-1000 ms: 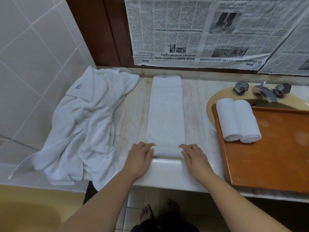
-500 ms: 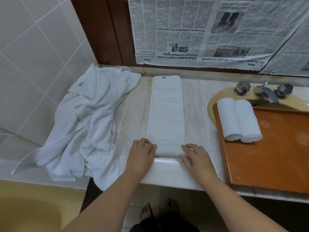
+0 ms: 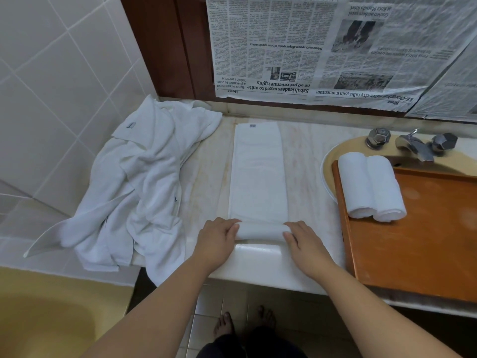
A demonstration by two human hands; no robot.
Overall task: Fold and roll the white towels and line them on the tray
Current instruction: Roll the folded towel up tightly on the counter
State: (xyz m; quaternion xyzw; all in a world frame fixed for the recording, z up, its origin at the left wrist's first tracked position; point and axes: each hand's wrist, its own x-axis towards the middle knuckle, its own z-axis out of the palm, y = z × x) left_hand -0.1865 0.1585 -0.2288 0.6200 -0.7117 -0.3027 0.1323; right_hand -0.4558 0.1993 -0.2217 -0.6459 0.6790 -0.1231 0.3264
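Note:
A white towel (image 3: 258,174), folded into a long narrow strip, lies on the marble counter and runs away from me. Its near end is wound into a small roll (image 3: 260,231). My left hand (image 3: 216,241) holds the roll's left end with curled fingers, and my right hand (image 3: 304,244) holds its right end the same way. An orange wooden tray (image 3: 426,241) sits at the right, over the sink. Two rolled white towels (image 3: 371,189) lie side by side at the tray's far left corner.
A heap of loose white towels (image 3: 134,187) covers the counter's left end and hangs over its edge. Chrome taps (image 3: 413,143) stand behind the tray. Newspaper (image 3: 335,47) covers the wall behind. A yellow bathtub (image 3: 51,319) is at the lower left.
Half a second ago the near end lay almost flat under my fingers; now it is turned up into a thicker roll. The view has tilted slightly.

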